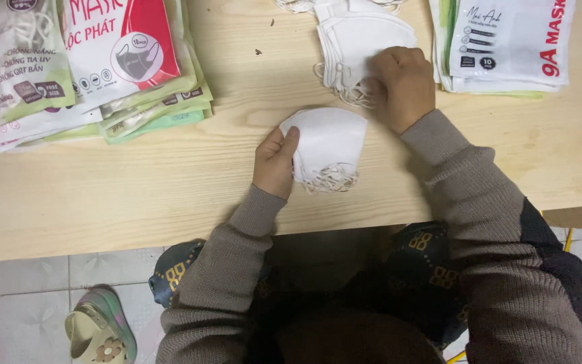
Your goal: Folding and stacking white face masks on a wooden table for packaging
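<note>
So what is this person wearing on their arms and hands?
Both hands, the left hand and the right hand, are bare: no gloves, and no rings or watch that I can see. Both arms are covered by long sleeves of a brownish-grey knitted sweater with ribbed cuffs; a darker patch shows on the right upper arm.
</note>
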